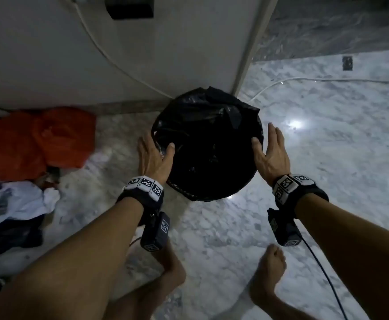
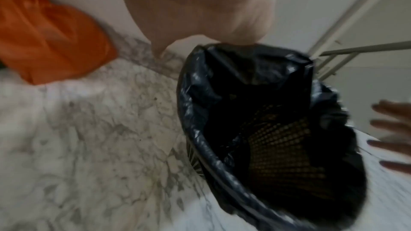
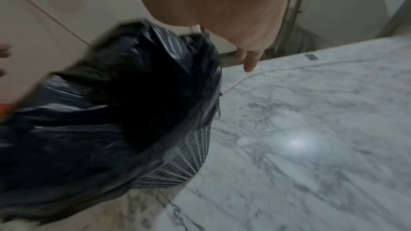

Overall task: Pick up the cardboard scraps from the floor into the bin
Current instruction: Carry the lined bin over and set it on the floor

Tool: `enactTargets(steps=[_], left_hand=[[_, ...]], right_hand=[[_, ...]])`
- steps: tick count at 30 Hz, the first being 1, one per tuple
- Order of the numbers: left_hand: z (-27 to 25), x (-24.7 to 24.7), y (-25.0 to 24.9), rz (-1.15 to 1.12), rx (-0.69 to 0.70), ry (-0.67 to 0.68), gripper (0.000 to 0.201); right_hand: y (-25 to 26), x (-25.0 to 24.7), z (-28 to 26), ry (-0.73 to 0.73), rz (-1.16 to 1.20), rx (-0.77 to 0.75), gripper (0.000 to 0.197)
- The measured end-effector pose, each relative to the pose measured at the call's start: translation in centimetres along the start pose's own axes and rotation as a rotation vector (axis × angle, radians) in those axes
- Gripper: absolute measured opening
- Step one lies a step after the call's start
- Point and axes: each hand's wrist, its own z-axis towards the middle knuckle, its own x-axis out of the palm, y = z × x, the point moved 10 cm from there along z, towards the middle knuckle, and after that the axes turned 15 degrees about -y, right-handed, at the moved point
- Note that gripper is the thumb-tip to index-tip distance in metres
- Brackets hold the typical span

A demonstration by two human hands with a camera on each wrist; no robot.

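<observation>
A round mesh bin (image 1: 182,190) lined with a black plastic bag stands on the marble floor against the wall. My left hand (image 1: 153,155) lies on its left rim, fingers straight down the outside and thumb over the liner. My right hand (image 1: 270,151) is at the right rim with straight fingers, thumb beside the liner. Both hands hold nothing. The left wrist view shows the bin (image 2: 213,161) from above, its inside dark, with mesh and brownish specks low down. In the right wrist view the bin's (image 3: 189,155) slatted wall shows under the bag. No cardboard scrap is visible on the floor.
An orange cloth (image 1: 34,139) and a heap of white and dark clothes (image 1: 15,204) lie left of the bin. A white cable (image 1: 281,82) runs over the marble floor at the right. My bare feet (image 1: 269,273) stand just before the bin. The wall (image 1: 142,54) is behind it.
</observation>
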Motion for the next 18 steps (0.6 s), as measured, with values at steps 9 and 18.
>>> enactTargets(steps=[9,18], left_hand=[[4.6,4.8,4.3,-0.247,-0.217,-0.158,0.066],[-0.7,1.8,-3.7,-0.218,-0.054,-0.163,0.044]], right_hand=[[-5.2,6.2,3.6,-0.158,0.324,0.233,0.051],[-7.5,-2.9,0.4,-0.271,0.343,0.328,0.045]])
